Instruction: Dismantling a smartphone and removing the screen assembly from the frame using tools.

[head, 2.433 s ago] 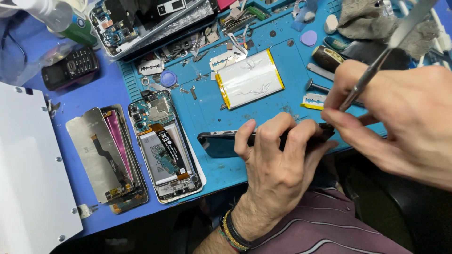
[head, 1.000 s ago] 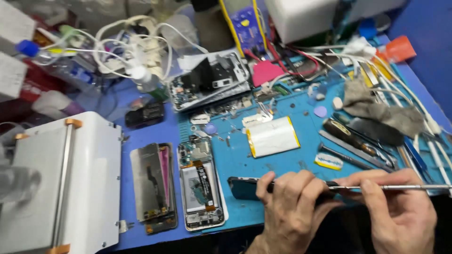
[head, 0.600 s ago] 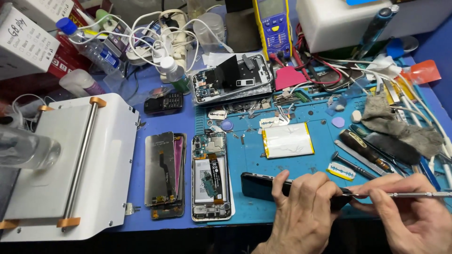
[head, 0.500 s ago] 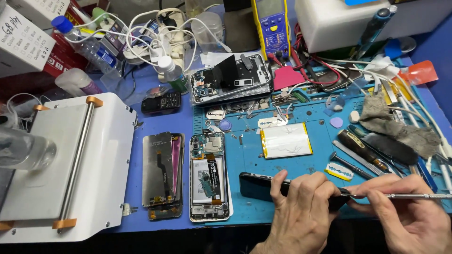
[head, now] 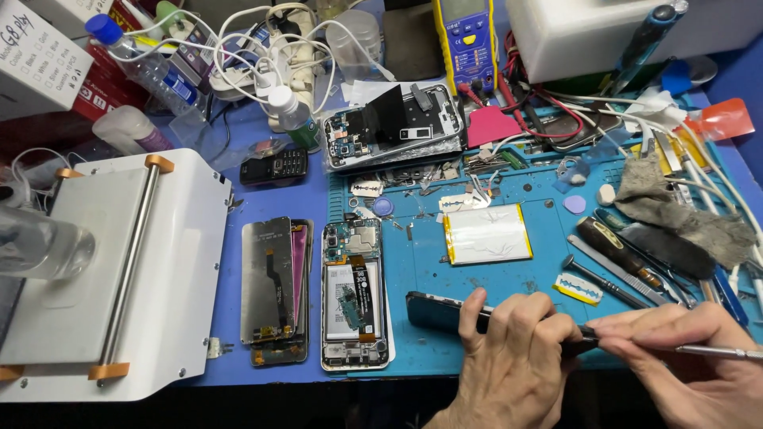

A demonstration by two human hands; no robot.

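Left hand: the left hand [head: 509,349] rests at the near edge of the blue work mat [head: 509,270], fingers curled over a dark phone [head: 445,311] and pinning it flat.
Right hand: the right hand [head: 683,357] is pinched narrow around thin metal tweezers [head: 715,350], whose tip meets the dark phone's right end, just beside the left fingertips.
Dark phone: lies lengthwise along the mat's front edge; only its left part shows clear of the fingers.
Battery: a white pouch battery [head: 487,233] with yellow edging lies flat on the mat, behind the dark phone and apart from it.
Opened phone: an opened phone [head: 355,294] with its board exposed lies left of the dark phone, beside a detached screen panel [head: 268,278].
Razor blade: a blade [head: 578,288] lies on the mat, near the right hand.
Far left: a white machine [head: 167,270] with a metal roller bar.
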